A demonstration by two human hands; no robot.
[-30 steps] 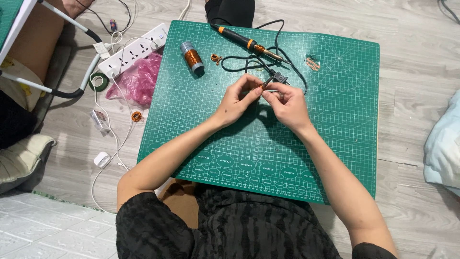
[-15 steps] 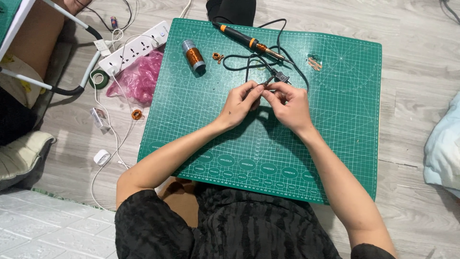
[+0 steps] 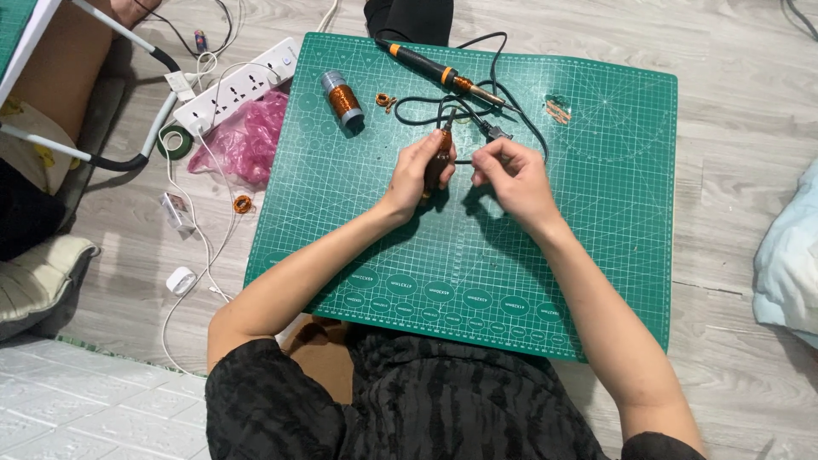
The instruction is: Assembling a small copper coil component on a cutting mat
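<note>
Person sits at the near edge of a green cutting mat [image 3: 358, 213] on a wood floor, both hands over the mat's middle, toward the far edge. Left hand [image 3: 423, 169] has fingers wrapped tight round a brown-handled tool [image 3: 439, 160], tip up toward the far edge. Right hand [image 3: 509, 175] just beside it, fingertips pinched together on something too small to tell, next to the black cord [image 3: 511, 98]. Soldering iron [image 3: 443, 74] lies along the far edge, copper wire spool [image 3: 342, 99] near the far left corner, small copper bits [image 3: 558, 110] toward the far right. Near half and right side of the mat are bare, open room there. Off the left edge: white power strip [image 3: 234, 83], pink bag [image 3: 247, 140], tape roll [image 3: 176, 142], white cables crowding the floor. Versus half a second ago: hands have parted slightly; the left now grips the tool handle in plain view, where before both hands were bunched together.
</note>
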